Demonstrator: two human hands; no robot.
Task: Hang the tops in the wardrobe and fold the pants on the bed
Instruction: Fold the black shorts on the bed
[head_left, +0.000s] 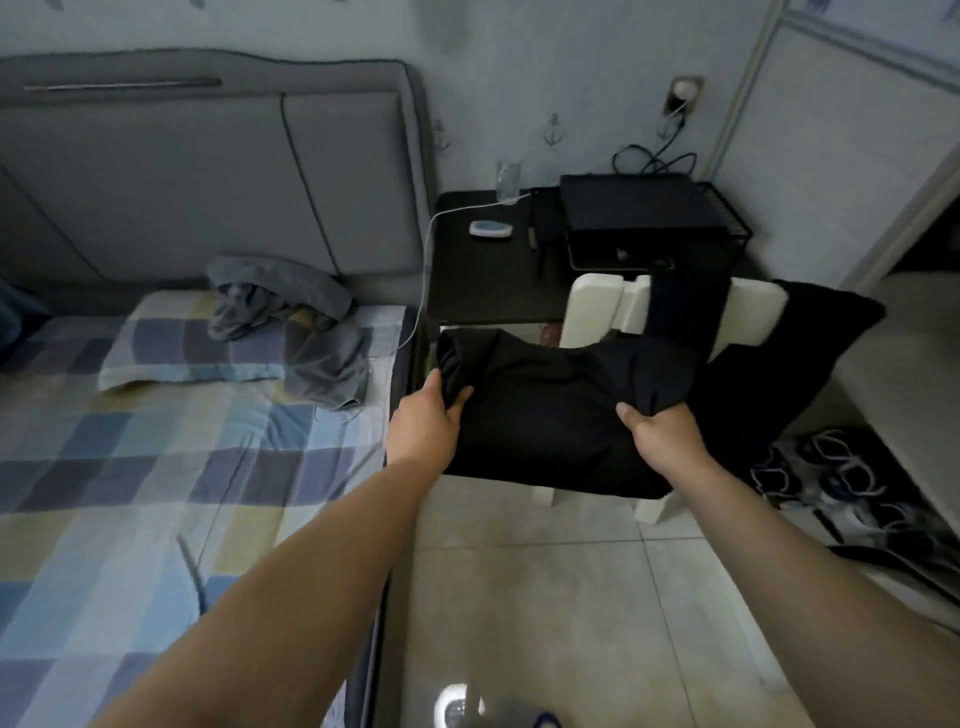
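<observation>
Two bare arms reach forward from the bottom of the view. The left hand curls its fingers and thumb round a bunched-up end of the black garment. The right hand pinches the other end, thumb on top and fingers tucked under the cloth.

I cannot tell if the garment is a top or pants. It hangs between the hands over the white chair, beside the bed, and it sags in the middle. It looks soft, floppy and light. I think it will droop and slide if held by only one spot, so two holds far apart, at a waistband or shoulders, should work best.

Farther away, grey clothes lie crumpled by the pillow. A dark side table stands behind the chair.
</observation>
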